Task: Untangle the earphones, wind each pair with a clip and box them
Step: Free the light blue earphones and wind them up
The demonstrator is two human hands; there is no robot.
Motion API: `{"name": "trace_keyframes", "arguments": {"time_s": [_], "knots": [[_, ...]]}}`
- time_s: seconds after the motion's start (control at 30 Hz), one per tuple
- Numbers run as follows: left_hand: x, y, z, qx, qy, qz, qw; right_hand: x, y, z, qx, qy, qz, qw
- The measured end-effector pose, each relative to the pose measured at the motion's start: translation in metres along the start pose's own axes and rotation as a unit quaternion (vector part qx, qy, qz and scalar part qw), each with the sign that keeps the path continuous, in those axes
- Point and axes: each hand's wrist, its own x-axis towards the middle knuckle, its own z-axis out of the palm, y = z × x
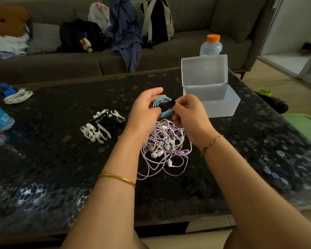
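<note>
On the dark counter [43,159], left of centre: a heap of black and white clips [101,125]. Centre: left hand [144,114] curled round a coiled blue pair [159,103], above the tangled white and purple earphones [166,146]; right hand [190,114] pinching a black clip [167,106] against that coil. Far right: clear box [221,108], lid up.

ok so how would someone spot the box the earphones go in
On the dark table, look to the far right. A clear plastic box stands there, lid hinged up. Unlike the bottle behind it, it is rectangular and has no orange cap.
</note>
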Motion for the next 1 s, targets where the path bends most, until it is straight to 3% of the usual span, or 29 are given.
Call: {"name": "trace_keyframes", "arguments": {"time_s": [0.13, 0.3, 0.43, 0.6, 0.83, 1.0], "knots": [[-0.001, 0.003, 0.003, -0.067, 0.001, -0.034, 0.997, -0.001, -0.002, -0.002, 0.059, -0.002, 0.012, 0.998], [-0.003, 0.002, 0.004, -0.072, -0.012, -0.048, 0.996, -0.004, -0.006, -0.007, 0.022, 0.004, -0.023, 0.999], [-0.003, -0.002, 0.004, -0.015, 0.008, -0.005, 1.000, -0.004, -0.007, -0.008, -0.009, 0.007, -0.036, 0.999], [0.001, -0.008, 0.001, 0.016, 0.032, -0.016, 0.999, 0.000, -0.010, -0.017, 0.072, -0.062, 0.026, 0.995], [0.001, -0.008, 0.001, 0.016, -0.001, -0.024, 1.000, 0.001, -0.007, -0.022, -0.024, -0.037, -0.048, 0.998], [0.001, -0.008, 0.000, 0.018, -0.011, -0.018, 1.000, 0.005, -0.001, -0.019, -0.076, 0.030, -0.093, 0.992]]}}
